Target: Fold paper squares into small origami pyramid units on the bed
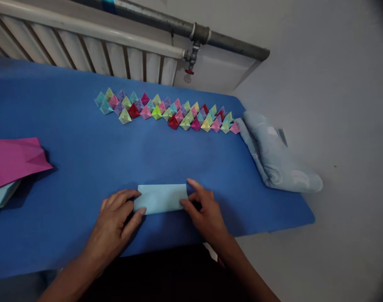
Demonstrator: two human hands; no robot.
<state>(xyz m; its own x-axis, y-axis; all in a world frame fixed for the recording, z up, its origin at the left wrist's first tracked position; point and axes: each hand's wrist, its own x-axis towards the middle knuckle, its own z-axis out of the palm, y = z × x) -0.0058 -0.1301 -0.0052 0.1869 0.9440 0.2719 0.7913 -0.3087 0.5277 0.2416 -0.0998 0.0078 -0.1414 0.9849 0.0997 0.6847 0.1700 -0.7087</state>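
A light blue folded paper strip lies on the blue table near its front edge, its long side running left to right. My left hand grips the strip's left end, thumb on the lower corner and fingers at the upper one. At the right end, my right hand has its thumb on the paper and its index finger stretched up beside the top corner. Both palms rest low, close to the table.
Rows of small folded paper pieces in many colours line the table's back. Pink paper sits at the left over light blue sheets. A rolled grey-blue cloth is on the right. Behind stand a radiator and a pipe.
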